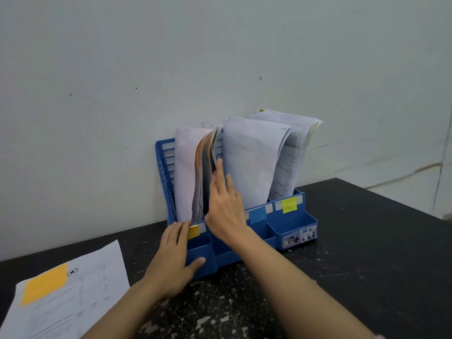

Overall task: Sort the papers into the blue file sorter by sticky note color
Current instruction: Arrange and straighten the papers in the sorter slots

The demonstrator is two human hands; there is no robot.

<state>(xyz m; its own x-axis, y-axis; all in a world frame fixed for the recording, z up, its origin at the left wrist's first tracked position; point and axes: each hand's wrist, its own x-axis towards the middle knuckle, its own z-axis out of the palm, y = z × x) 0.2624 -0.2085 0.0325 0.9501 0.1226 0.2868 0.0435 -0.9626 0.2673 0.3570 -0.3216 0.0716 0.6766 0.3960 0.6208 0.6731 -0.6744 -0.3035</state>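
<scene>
Three upright compartments of a blue plastic file sorter (288,223) hold paper; the sorter stands on a black speckled tabletop (354,265), its back close to a pale wall (171,57). Left compartment: a curled stack of white and orange-edged sheets (193,172), with an orange sticky note (193,231) on the front lip. Middle compartment: a bowed white sheet (252,162), with a blue sticky note (258,214) on its lip. Right compartment: printed white pages (291,162) leaning back toward the wall, with a yellow-green sticky note (289,204) on its lip. Left hand (173,260) grips the sorter's front left corner, fingers over the lip beside the orange note, thumb pressed against the front wall. Right hand (226,204) is raised with fingers extended and loose, holding nothing; the fingertips (219,165) reach up against the edges of the left stack, between it and the bowed middle sheet. Motion blur here; contact appears to be with the sheet edges, but which sheet cannot be resolved. One loose printed page (80,297) lies flat on the tabletop at lower left, well apart from the sorter, carrying a large orange sticky note (44,283) near its top corner.
</scene>
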